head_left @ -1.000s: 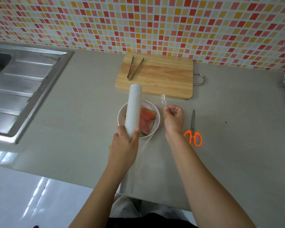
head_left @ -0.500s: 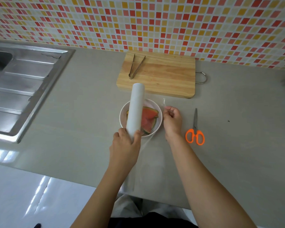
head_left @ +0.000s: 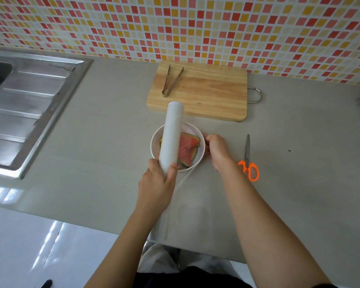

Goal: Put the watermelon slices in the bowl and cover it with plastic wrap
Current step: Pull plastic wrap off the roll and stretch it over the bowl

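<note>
Your left hand [head_left: 157, 183] still grips the wrap roll [head_left: 172, 138]; your right hand [head_left: 217, 151], clenched on film, has dropped to the bowl [head_left: 200, 163]'s 3 o'clock rim.

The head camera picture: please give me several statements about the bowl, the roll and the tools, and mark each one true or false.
1. The red watermelon slices lie inside the round white bowl. True.
2. The left hand grips the white roll of plastic wrap. True.
3. The orange-handled scissors are in the right hand. False: they lie on the grey counter, right of that hand.
4. The metal tongs rest in the steel sink. False: they lie on the wooden cutting board.
</note>
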`<state>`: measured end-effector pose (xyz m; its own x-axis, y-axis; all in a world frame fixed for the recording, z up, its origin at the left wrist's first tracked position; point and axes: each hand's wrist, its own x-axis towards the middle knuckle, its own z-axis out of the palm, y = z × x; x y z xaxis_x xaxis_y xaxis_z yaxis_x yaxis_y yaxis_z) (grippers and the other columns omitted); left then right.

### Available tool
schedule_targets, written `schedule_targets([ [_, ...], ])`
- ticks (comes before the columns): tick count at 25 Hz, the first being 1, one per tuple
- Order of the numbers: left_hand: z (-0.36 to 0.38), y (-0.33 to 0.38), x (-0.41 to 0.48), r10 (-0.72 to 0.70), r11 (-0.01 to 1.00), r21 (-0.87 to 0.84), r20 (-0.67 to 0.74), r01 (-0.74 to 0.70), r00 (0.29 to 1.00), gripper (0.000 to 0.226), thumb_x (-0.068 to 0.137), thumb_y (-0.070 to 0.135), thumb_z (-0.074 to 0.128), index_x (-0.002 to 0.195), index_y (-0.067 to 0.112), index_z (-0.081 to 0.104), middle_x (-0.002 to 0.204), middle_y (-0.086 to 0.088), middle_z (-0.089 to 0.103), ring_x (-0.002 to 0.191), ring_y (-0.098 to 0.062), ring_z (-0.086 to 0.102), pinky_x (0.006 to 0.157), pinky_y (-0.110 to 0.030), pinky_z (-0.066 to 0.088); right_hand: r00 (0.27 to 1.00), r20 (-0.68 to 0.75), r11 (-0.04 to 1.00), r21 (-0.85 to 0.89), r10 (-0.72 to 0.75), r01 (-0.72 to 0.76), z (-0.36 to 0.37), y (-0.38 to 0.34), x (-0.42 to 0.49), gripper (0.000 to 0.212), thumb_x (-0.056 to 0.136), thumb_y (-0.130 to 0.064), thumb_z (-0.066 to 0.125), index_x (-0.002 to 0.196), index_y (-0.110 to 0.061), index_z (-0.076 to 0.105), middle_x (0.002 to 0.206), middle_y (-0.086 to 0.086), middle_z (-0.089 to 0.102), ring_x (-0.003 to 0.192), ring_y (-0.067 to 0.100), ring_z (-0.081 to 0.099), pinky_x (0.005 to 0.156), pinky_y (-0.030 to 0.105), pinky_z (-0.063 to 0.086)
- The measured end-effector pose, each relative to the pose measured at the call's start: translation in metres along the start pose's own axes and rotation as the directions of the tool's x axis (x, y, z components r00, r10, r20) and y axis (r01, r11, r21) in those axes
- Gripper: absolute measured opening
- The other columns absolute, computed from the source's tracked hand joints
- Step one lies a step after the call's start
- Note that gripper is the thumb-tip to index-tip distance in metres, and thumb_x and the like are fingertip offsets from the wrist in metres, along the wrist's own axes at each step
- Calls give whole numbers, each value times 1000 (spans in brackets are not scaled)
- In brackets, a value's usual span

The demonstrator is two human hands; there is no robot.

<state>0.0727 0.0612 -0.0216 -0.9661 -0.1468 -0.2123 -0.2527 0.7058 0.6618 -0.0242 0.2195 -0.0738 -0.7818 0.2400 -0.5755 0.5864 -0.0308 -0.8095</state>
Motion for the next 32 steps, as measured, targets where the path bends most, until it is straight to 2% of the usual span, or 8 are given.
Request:
schedule_targets([
  [2, -1, 0, 0, 1, 1000, -4, 3, -1, 1000, 32, 93, 43, 44, 87, 13, 39, 71, 4, 49, 61, -6, 44, 53, -34, 29, 993, -63, 988, -121, -102, 94, -1, -3, 1, 42, 95, -28, 34, 117, -1, 58, 127, 18, 57, 119, 31, 53, 97, 38, 43],
  [5, -1, 0, 1, -3, 1000, -8, 7, 3, 1000, 32, 93, 43, 44, 87, 12, 39, 71, 3, 50, 62, -12, 45, 58, -35, 31, 961, 204, 965, 220, -188, 142, 8, -8, -4, 68, 96, -53, 7, 140, -11, 36, 147, 8, 38, 135, 21, 36, 113, 39, 28],
  [11, -2, -2, 3, -20, 999, -46, 27, 21, 999, 33, 92, 46, 45, 89, 13, 41, 74, 3, 52, 67, -15, 50, 58, -35, 35, 920, 380, 936, 350, -98, -45, 7, -14, -12, 94, 84, -68, -7, 119, -8, 56, 117, 13, 63, 108, 24, 61, 96, 37, 47],
  [14, -5, -7, 5, -69, 993, -89, 78, 76, 995, 36, 90, 50, 47, 93, 14, 43, 79, 2, 54, 72, -13, 53, 54, -31, 36, 993, 39, 951, 296, -109, 93, 11, -4, -13, 81, 94, -55, 2, 121, 2, 54, 124, 20, 59, 114, 27, 57, 101, 37, 41],
  [18, -11, -9, 8, -75, 991, -99, 100, 85, 992, 37, 89, 52, 50, 94, 16, 46, 80, 5, 54, 70, -5, 51, 52, -24, 33, 928, -348, 976, 118, -132, 183, 10, 37, -36, 37, 99, -27, 30, 108, -7, 60, 114, 13, 63, 107, 24, 56, 92, 31, 40],
  [22, -10, -16, 13, -55, 992, -106, 68, 62, 996, 39, 88, 53, 52, 93, 14, 49, 81, 5, 56, 73, -8, 53, 56, -25, 37, 948, -291, 952, 235, -126, 198, 26, 82, -80, 24, 95, -17, 44, 72, -20, 50, 72, 2, 55, 72, 17, 49, 71, 34, 39],
  [27, -15, -20, 24, -40, 990, -130, 78, 50, 996, 39, 86, 54, 54, 90, 15, 53, 82, 6, 57, 74, -10, 55, 58, -27, 39, 993, -94, 894, 435, -76, 110, 40, 96, -103, 9, 91, -21, 53, 85, -22, 60, 80, -6, 65, 65, -7, 60, 61, 10, 47],
  [32, -21, -28, 33, 22, 987, -161, 128, -2, 991, 39, 85, 54, 56, 93, 16, 56, 82, 6, 58, 73, -8, 56, 58, -25, 40, 992, -114, 909, 405, -61, 102, 48, 96, -117, 8, 90, -25, 56, 85, -24, 62, 83, -8, 65, 71, -2, 59, 65, 12, 46],
])
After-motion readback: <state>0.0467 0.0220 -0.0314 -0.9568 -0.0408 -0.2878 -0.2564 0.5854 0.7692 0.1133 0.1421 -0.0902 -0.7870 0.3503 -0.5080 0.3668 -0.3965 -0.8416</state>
